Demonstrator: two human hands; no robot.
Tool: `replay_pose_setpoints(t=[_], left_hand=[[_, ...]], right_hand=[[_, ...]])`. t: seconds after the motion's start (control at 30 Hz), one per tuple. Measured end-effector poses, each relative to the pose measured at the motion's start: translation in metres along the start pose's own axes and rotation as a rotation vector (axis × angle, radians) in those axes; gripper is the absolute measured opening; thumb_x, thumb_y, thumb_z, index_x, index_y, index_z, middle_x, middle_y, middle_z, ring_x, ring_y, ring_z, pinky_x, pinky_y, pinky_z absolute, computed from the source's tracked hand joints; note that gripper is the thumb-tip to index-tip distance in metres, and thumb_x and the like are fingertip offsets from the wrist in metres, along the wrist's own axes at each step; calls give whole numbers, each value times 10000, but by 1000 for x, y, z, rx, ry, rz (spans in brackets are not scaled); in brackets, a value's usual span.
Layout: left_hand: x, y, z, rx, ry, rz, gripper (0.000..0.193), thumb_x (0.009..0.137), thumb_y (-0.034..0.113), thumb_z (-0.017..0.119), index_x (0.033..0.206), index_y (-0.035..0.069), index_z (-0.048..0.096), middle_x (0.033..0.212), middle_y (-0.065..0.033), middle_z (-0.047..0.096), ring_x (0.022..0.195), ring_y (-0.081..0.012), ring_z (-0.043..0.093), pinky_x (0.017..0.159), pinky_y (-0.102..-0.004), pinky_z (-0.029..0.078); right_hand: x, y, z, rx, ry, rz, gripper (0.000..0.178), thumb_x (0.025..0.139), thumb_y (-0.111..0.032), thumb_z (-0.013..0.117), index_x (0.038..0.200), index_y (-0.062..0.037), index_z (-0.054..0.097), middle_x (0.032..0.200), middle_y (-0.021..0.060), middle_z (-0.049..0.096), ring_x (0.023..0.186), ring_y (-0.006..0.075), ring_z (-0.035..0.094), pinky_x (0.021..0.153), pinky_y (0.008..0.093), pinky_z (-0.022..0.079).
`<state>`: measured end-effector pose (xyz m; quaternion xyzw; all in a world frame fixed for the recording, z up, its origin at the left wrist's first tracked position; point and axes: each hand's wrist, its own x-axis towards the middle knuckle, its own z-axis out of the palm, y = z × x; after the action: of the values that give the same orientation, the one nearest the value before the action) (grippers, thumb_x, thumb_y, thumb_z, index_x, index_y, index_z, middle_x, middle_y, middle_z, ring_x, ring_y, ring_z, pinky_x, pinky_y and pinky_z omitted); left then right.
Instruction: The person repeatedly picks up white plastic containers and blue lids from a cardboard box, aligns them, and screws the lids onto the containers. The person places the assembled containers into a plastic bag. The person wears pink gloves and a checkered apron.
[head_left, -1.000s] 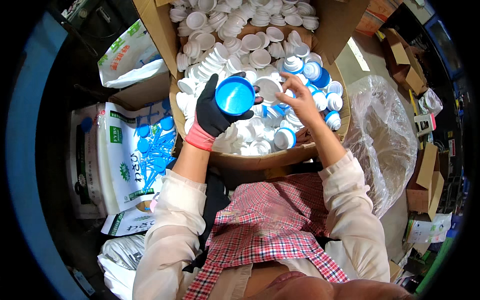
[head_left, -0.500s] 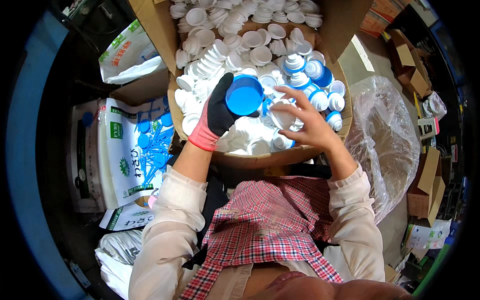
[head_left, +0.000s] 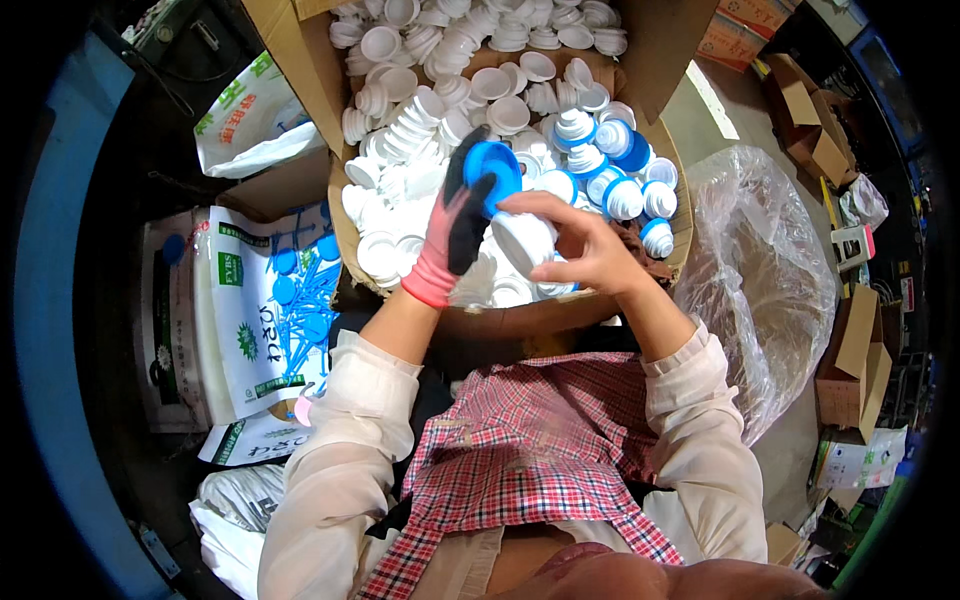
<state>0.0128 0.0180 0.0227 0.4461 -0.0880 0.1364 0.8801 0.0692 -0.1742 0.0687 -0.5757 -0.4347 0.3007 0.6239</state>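
My left hand [head_left: 459,222], in a black and pink glove, is closed around a round blue plastic cap [head_left: 497,172], with its hollow side facing up. Close beside it, my bare right hand [head_left: 590,248] pinches a white plastic cup [head_left: 522,243] by its edge between thumb and fingers. The white cup is tilted just below the blue cap; whether the two touch I cannot tell. Under both hands lies a heap of loose white cups [head_left: 400,160] in a cardboard box [head_left: 540,322]. At the heap's right, several stepped white pieces [head_left: 625,198] have blue rims.
Left of the box, long-stemmed blue plastic pieces [head_left: 300,325] lie on a printed white sack [head_left: 240,300]. A clear plastic bag [head_left: 765,290] stands on the right. Beyond it are open cardboard cartons [head_left: 852,375]. The box's flaps [head_left: 290,75] rise at its far side.
My right hand has moved left and now grips the white cup, lifted from the heap. My left hand has turned and tilted the blue cap toward it. The box has shifted slightly left in view.
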Motion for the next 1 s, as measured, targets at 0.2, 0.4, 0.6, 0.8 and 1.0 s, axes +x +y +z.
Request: replay_pose_setpoints(t=[0.2, 0.4, 0.6, 0.8, 1.0], left_hand=[[3, 19, -16, -436, -58, -355, 798, 925, 695, 319, 1446, 91, 347, 1299, -238, 536, 1080, -377, 620, 726, -464, 589], [-8, 14, -13, -92, -107, -297, 748, 964, 638, 304, 1431, 57, 364, 1320, -171, 535, 1149, -309, 582, 818, -462, 566], [-12, 8, -8, -535, -134, -400, 645, 998, 536, 354, 1435, 62, 367, 1353, -133, 503, 1195, -261, 555, 995, -422, 475], [-13, 17, 7, -139, -14, -345, 699, 991, 601, 287, 1423, 65, 408, 1320, -112, 531, 1148, -227, 581, 932, -370, 514], [-20, 16, 2, 453, -78, -112, 609, 1041, 496, 223, 1391, 45, 437, 1240, -99, 581, 1101, -177, 587, 939, -315, 495]], right_hand=[[-1, -5, -15, 372, 285, 5, 642, 685, -184, 861, 1247, -98, 564, 1288, 75, 543, 1180, 212, 518, 1003, 361, 417], [5, -4, -16, 60, 205, -191, 373, 764, -58, 768, 1109, -71, 629, 1312, 106, 521, 1190, 222, 512, 994, 357, 419], [16, -22, 23, -827, 200, -346, 574, 741, -53, 755, 1275, -69, 545, 1299, 160, 507, 1163, 347, 512, 977, 403, 429], [17, -17, 22, -945, 211, -340, 608, 718, -97, 790, 1272, -46, 543, 1262, 160, 530, 1135, 341, 529, 939, 415, 450], [19, -17, 24, -966, 248, -355, 590, 699, -137, 813, 1230, -35, 575, 1203, 156, 553, 1090, 329, 544, 918, 412, 455]])
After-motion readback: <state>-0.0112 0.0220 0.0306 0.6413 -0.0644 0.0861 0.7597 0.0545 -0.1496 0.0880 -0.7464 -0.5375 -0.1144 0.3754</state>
